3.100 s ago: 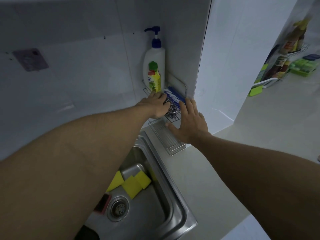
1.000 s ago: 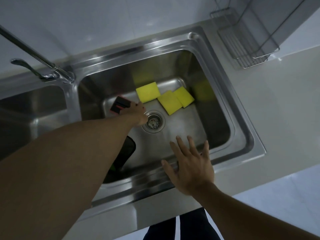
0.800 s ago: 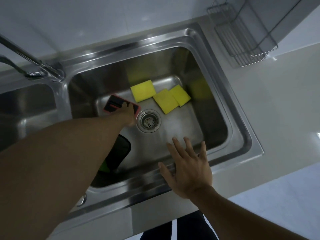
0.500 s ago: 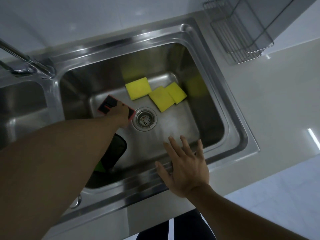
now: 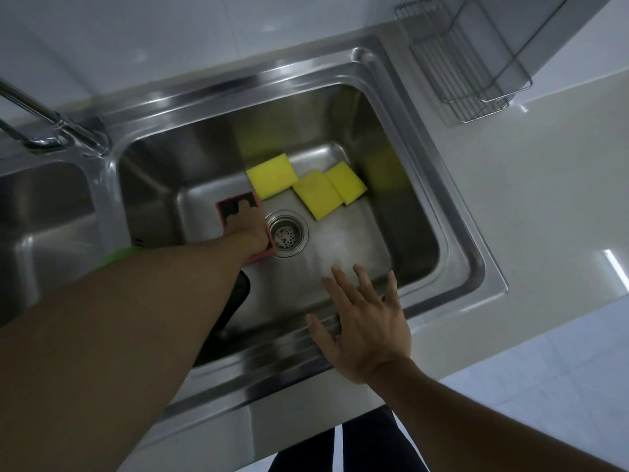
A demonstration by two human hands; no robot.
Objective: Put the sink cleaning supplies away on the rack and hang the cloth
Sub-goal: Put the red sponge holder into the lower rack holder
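My left hand (image 5: 250,229) reaches down into the steel sink (image 5: 476,267) and grips a pink sponge with a black scouring face (image 5: 235,207) beside the drain (image 5: 286,233). Three yellow sponges lie on the sink floor behind the drain: one on the left (image 5: 272,175), one in the middle (image 5: 318,194) and one on the right (image 5: 345,182). A dark cloth with a green edge (image 5: 235,301) lies under my left forearm, mostly hidden. My right hand (image 5: 366,325) rests open on the sink's front rim. The wire rack (image 5: 466,76) stands at the top right.
A tap (image 5: 51,120) rises at the left between this basin and a second basin (image 5: 44,226). Pale countertop (image 5: 527,199) runs along the right of the sink. White wall tiles (image 5: 204,32) back the sink.
3.1 s ago both hands were at the rack with the steel scourer. Since then my left hand reached into the sink and gripped the pink sponge, tilting it up; my right hand settled on the rim.
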